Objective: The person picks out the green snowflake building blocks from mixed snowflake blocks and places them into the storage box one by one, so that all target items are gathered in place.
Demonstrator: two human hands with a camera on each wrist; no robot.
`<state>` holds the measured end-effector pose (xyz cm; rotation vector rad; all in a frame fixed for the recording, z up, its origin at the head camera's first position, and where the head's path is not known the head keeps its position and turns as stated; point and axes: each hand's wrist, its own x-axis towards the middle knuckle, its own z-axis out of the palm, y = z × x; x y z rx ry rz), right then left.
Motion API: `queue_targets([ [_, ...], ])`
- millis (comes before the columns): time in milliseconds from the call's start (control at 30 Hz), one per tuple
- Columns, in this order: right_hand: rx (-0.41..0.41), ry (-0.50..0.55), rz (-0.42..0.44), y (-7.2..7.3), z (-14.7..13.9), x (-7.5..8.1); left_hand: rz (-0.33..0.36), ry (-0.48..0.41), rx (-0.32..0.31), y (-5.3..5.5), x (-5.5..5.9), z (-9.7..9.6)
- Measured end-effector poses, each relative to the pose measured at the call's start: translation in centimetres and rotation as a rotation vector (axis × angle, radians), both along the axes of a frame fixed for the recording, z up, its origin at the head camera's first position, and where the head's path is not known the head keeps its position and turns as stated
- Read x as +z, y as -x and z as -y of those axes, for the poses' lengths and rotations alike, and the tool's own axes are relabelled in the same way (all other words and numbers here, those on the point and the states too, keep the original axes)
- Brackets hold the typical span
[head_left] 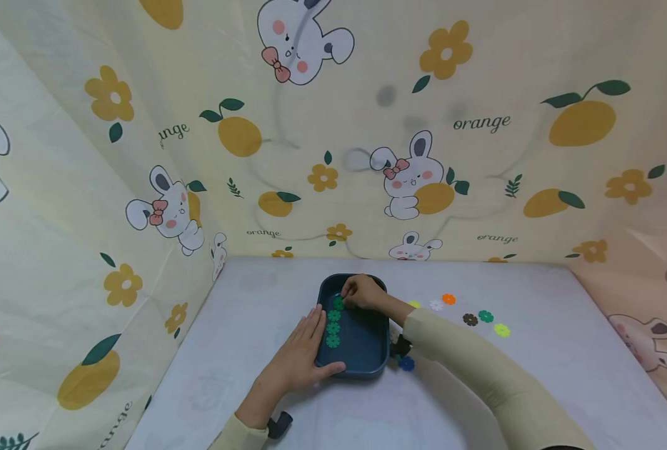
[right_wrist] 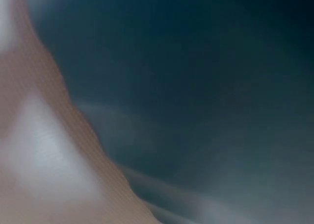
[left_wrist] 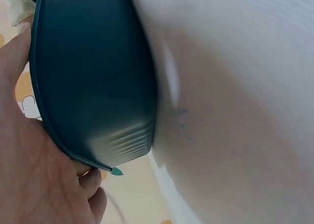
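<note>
A dark blue tray [head_left: 361, 350] stands on the table, and its side wall [left_wrist: 93, 77] fills much of the left wrist view. My left hand [head_left: 296, 356] rests along the tray's left side, fingers straight, thumb on the near rim. Inside, a column of small green flower-shaped pieces [head_left: 333, 328] lies along the left wall. At the top of that column my right hand [head_left: 364, 292] reaches in and pinches another green flower-shaped piece [head_left: 339, 304], partly covered by the fingertips. The right wrist view is blurred, showing only part of the hand [right_wrist: 59, 136] against the dark tray.
Right of the tray lie loose flower-shaped pieces: an orange one [head_left: 449, 299], a white one [head_left: 436, 305], a brown one [head_left: 470, 319], a green one [head_left: 486, 316] and a yellow one [head_left: 502, 330]. A blue piece [head_left: 406, 364] sits near the tray's lower right corner. Printed cloth [head_left: 339, 125] hangs behind.
</note>
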<state>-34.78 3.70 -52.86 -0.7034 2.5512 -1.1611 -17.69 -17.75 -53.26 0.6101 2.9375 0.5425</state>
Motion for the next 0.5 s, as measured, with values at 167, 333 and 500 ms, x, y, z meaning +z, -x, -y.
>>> queue_targets([
  [167,-0.007,0.005,-0.011,0.01,0.14,-0.05,0.005,0.012,-0.002,0.00,-0.01,0.00],
  [333,-0.015,0.008,-0.001,0.00,0.22,0.08,0.004,0.020,0.004,0.04,-0.05,-0.05],
  [500,0.011,0.002,-0.014,-0.10,-0.07,0.32,0.011,0.018,0.007,-0.09,0.12,-0.08],
])
